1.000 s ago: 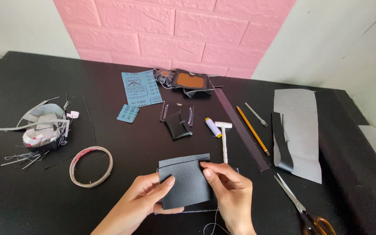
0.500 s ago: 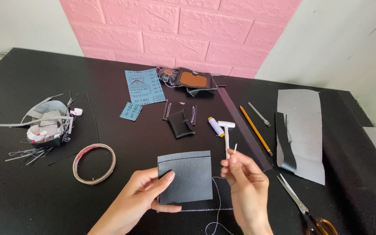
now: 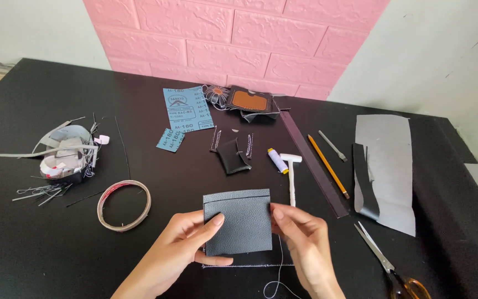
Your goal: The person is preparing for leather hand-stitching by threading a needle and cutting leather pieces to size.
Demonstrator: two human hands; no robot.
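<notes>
- Holding a dark grey leather piece (image 3: 238,222) between both hands, we kept it just above the black table (image 3: 40,254), near the front edge at the 6 o'clock side.
- Our left hand (image 3: 181,252) pinched the piece's left edge, thumb under the lower border and fingers (image 3: 212,222) laid on its face.
- Our right hand (image 3: 305,243) pressed its fingertips (image 3: 278,214) together on the right edge; a white thread (image 3: 279,266) trailed down from there, though we could not tell whether a needle was held.
- We judged the step to be hand-stitching that side of the piece; the next move seemed to call for a steady pinch and a taut thread.
- A blue sheet of sandpaper (image 3: 188,108) lay at 12 o'clock, rectangular with printed marks, and a small blue scrap (image 3: 170,139) sat just below it.
- A roll of tape (image 3: 124,205) lay at 9 o'clock from the piece, a white-handled tool (image 3: 291,177) at 1 o'clock, and a small spool (image 3: 276,160) just beside it.
- Scissors (image 3: 388,266) lay at 3 o'clock, well apart from our right hand.
</notes>
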